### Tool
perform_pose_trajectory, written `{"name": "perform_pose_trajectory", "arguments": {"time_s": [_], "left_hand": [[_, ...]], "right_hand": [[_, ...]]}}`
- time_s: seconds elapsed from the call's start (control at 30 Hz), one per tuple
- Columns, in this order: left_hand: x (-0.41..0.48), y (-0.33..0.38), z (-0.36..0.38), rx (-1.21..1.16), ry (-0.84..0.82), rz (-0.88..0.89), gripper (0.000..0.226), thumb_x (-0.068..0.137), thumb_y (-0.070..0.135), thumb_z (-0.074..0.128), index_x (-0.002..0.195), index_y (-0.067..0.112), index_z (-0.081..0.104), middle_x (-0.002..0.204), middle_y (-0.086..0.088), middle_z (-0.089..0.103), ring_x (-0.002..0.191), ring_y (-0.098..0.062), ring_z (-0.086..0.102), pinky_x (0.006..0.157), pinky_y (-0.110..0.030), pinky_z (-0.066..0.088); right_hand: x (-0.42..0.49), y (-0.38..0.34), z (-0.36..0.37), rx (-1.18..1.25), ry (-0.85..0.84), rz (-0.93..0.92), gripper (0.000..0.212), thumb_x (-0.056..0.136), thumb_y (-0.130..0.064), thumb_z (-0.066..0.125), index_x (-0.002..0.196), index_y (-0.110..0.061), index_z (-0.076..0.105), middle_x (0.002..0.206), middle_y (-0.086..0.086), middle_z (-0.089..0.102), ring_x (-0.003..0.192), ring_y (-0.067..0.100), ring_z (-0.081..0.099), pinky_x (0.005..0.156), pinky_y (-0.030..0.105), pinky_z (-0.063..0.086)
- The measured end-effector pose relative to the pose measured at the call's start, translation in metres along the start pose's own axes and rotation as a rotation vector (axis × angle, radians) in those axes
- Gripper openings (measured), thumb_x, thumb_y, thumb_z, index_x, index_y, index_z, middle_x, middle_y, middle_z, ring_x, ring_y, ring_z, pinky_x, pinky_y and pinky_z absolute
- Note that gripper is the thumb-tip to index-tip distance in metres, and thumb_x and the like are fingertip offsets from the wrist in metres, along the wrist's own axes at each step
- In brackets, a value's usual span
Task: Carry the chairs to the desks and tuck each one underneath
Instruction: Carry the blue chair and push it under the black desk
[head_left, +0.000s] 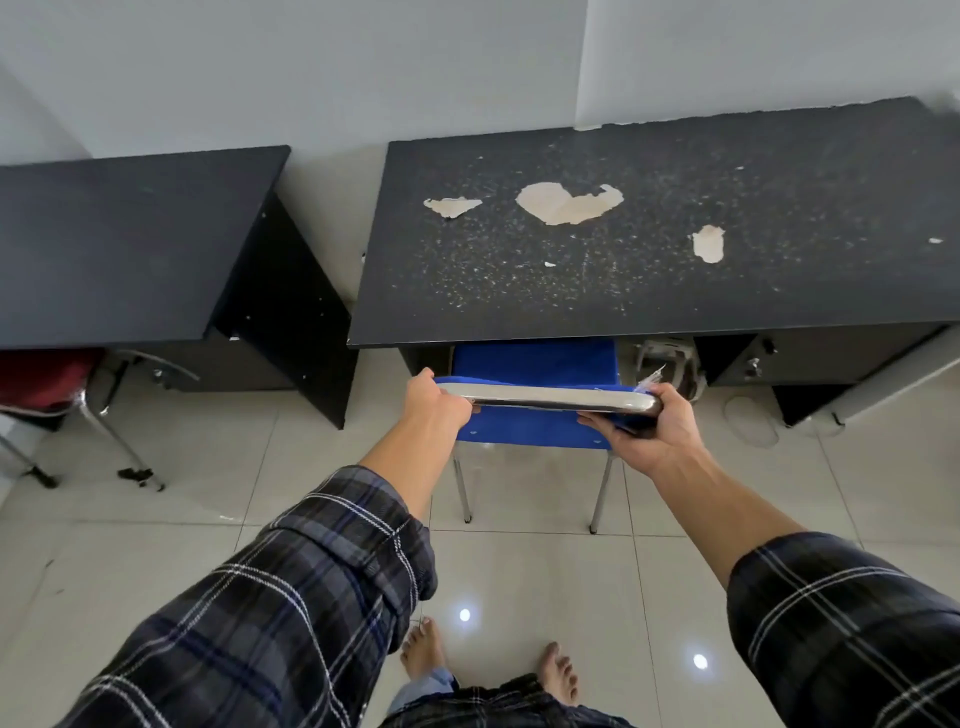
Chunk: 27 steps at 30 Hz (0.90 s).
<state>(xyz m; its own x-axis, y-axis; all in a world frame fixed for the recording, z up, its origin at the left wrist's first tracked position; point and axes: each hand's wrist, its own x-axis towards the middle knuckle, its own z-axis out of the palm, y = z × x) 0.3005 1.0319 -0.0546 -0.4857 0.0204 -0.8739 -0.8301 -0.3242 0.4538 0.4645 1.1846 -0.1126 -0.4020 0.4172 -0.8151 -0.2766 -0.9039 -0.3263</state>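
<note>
A blue chair (535, 364) with metal legs stands at the front of the black desk (649, 291), its seat partly under the desktop. Both my hands grip the top rail of its backrest: my left hand (434, 402) closes on the left end, and my right hand (652, 431) holds the right end. The desk's top is speckled and has peeled pale patches. A second black desk (119, 244) stands to the left, with a red chair (47, 379) on chrome legs partly beneath it.
A grey wall runs behind both desks. A narrow gap of tiled floor (322, 171) separates them. Under the right desk sit a drawer unit (748, 358) and some pale clutter. My bare feet (426, 649) stand on the glossy tiles behind the chair.
</note>
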Motion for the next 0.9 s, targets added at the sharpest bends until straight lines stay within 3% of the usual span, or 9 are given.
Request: {"name": "perform_pose_trajectory", "arguments": {"time_s": [0.23,0.33,0.4,0.47,0.6,0.73,0.9], "left_hand": [[0.008,0.022,0.025,0.009,0.028,0.038,0.020,0.100,0.019,0.053,0.116,0.011,0.045,0.121,-0.018,0.049,0.120,-0.042,0.052,0.101,-0.063,0.043],[0.026,-0.006,0.010,0.080,0.123,0.056,0.029,0.101,0.013,0.048,0.129,0.006,0.043,0.117,-0.016,0.050,0.131,-0.040,0.046,0.107,-0.062,0.036],[0.016,-0.020,0.006,0.133,0.094,0.058,0.039,0.104,0.008,0.038,0.142,-0.002,0.037,0.103,-0.011,0.048,0.144,-0.036,0.032,0.114,-0.057,0.028],[0.014,0.000,0.021,0.124,0.010,0.070,0.044,0.105,0.016,0.038,0.147,0.004,0.035,0.110,-0.016,0.050,0.142,-0.036,0.035,0.115,-0.055,0.030],[0.018,0.031,0.055,-0.065,0.050,0.024,0.018,0.101,0.020,0.050,0.117,0.011,0.046,0.116,-0.017,0.045,0.126,-0.040,0.049,0.105,-0.061,0.039],[0.024,0.038,0.064,-0.142,0.014,0.020,0.029,0.101,0.018,0.051,0.128,0.009,0.046,0.137,-0.019,0.045,0.127,-0.042,0.046,0.107,-0.063,0.034],[0.037,0.042,0.072,-0.107,0.071,-0.007,0.029,0.100,0.018,0.052,0.126,0.010,0.046,0.135,-0.018,0.047,0.125,-0.041,0.049,0.106,-0.062,0.038]], "right_hand": [[0.023,-0.007,0.032,-0.037,-0.027,0.037,0.049,0.090,-0.015,0.059,0.136,-0.003,0.048,0.134,0.031,0.051,0.119,0.059,0.052,0.095,0.068,0.050],[0.032,-0.015,0.042,-0.047,-0.013,0.043,0.049,0.089,-0.016,0.061,0.135,-0.003,0.047,0.134,0.030,0.050,0.116,0.060,0.052,0.089,0.069,0.053],[0.037,-0.020,0.047,-0.046,-0.012,0.055,0.048,0.090,-0.017,0.061,0.133,-0.003,0.048,0.134,0.029,0.050,0.117,0.061,0.052,0.084,0.068,0.055],[0.041,-0.023,0.051,-0.039,-0.019,0.056,0.045,0.091,-0.017,0.061,0.131,-0.003,0.049,0.134,0.029,0.050,0.118,0.060,0.052,0.085,0.067,0.055],[0.050,-0.025,0.064,-0.015,-0.035,0.064,0.042,0.093,-0.017,0.060,0.131,-0.003,0.049,0.132,0.027,0.051,0.114,0.058,0.054,0.089,0.065,0.054],[0.055,-0.026,0.075,-0.009,-0.045,0.064,0.039,0.094,-0.018,0.060,0.129,-0.002,0.050,0.127,0.027,0.052,0.110,0.056,0.055,0.092,0.064,0.053],[0.058,-0.026,0.079,-0.037,-0.027,0.073,0.030,0.093,-0.019,0.062,0.116,-0.002,0.054,0.124,0.026,0.054,0.115,0.054,0.056,0.084,0.063,0.056]]}}
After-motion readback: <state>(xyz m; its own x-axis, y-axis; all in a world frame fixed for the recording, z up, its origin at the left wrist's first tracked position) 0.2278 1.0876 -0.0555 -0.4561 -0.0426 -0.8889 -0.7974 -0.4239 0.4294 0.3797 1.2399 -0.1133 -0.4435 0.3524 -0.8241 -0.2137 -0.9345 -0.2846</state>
